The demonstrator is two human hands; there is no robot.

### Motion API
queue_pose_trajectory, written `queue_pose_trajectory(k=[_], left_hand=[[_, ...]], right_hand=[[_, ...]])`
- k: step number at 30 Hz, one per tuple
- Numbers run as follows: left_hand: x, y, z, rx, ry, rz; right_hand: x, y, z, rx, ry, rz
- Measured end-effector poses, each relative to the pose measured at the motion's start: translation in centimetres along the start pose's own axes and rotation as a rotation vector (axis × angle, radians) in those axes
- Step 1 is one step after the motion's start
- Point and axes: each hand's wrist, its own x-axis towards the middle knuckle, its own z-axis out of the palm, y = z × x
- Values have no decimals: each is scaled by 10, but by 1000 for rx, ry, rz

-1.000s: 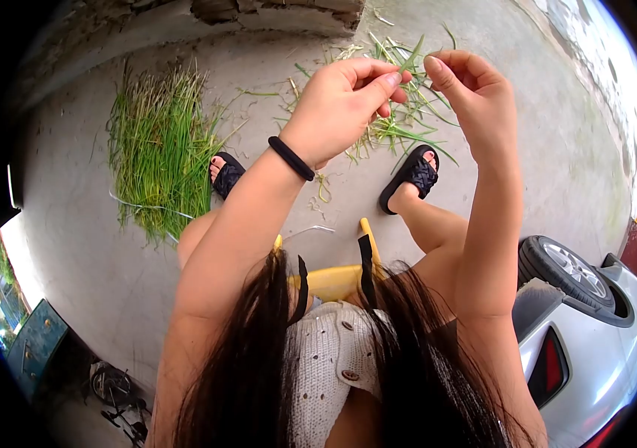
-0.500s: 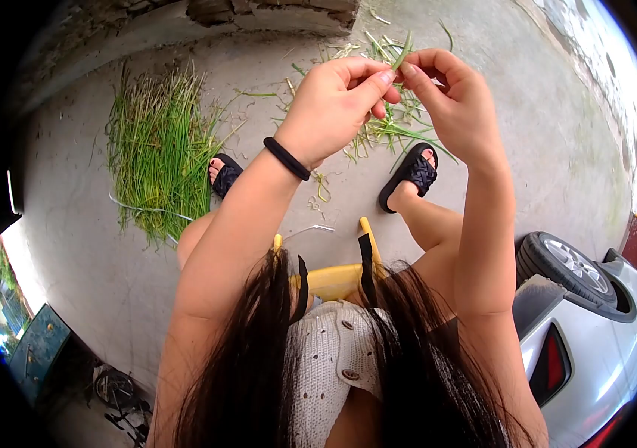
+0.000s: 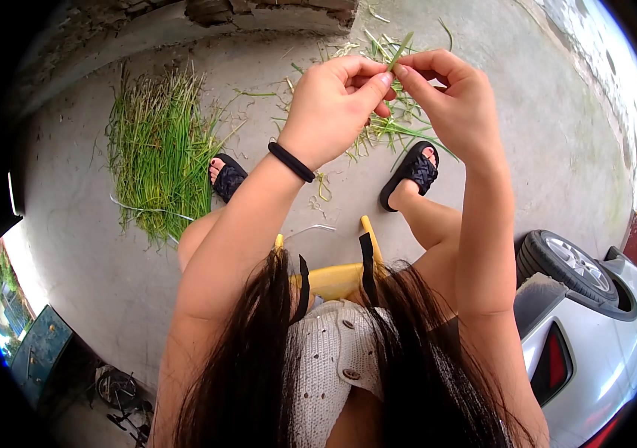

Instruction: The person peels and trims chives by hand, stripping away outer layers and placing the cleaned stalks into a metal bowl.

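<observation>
My left hand [image 3: 337, 104], with a black band at the wrist, pinches a short green stalk [image 3: 403, 51] between thumb and fingers. My right hand [image 3: 454, 101] meets it there, its thumb and fingertips closed on the same stalk. The stalk's free end points up and slightly right; its lower part is hidden by my fingers. Below and behind the hands, loose green and pale stalk pieces [image 3: 393, 128] lie scattered on the ground. To the left a large bundle of long green stalks [image 3: 158, 142], like garlic scapes, lies on the concrete.
A pale cord [image 3: 147, 210] crosses the bundle's lower end. My feet in black sandals [image 3: 417, 173] rest on the concrete floor [image 3: 527, 142]. A yellow seat frame [image 3: 333, 282] is between my legs. At right stands a silver vehicle part with a wheel [image 3: 569, 265]; a low wall edge runs along the back.
Both hands stay together on the stalk, shifting only slightly. The stalk's visible end leans a little more to the right, and my fingertips are closer together.
</observation>
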Motion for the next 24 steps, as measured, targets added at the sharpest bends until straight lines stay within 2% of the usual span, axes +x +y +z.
queue_pose_trajectory(k=[8,11,14,16,18,22,23,24], left_hand=[[1,1,2,-32,24,17],[1,2,2,-26,23,9],[2,2,-1,-23,15,7],[3,4,-4,-39,25,24],[7,5,-11,-103,50,57],[10,17,-30,-386,128,68],[14,21,-28,-587,244,32],[15,20,-35,-627,213,43]], right_hand=[[0,-1,1,1,54,32],[3,6,-3,98,91,75],[4,-2,-14,285,108,212],[9,1,-21,368,223,192],[13,8,-29,283,318,121],[11,9,-35,-332,211,276],[10,13,-29,-309,208,176],[8,21,-20,-283,207,74]])
